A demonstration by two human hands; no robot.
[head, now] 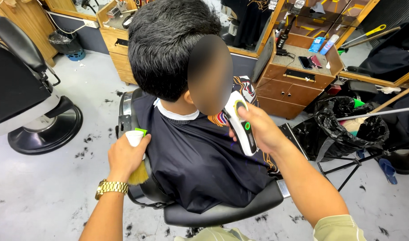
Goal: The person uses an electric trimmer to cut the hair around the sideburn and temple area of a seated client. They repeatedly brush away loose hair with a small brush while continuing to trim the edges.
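— What's in the right hand [262,129]?
— A white hair clipper [241,122], fingers clamped round its body, blade end up by the seated person's jaw.
— And the left hand [124,156]?
— Fingers closed on a neck brush [136,154], bristles hanging below them, beside the dark cape [200,156] at the shoulder.

Your right hand [262,129] grips a glossy white plastic clipper [241,122]; your left hand [124,156] holds a soft-bristled brush [136,154]. Beneath the clipper, the dark cape [200,156] looks smooth cloth with slight sheen. Behind it, wooden cabinets [293,80] shine, varnished.
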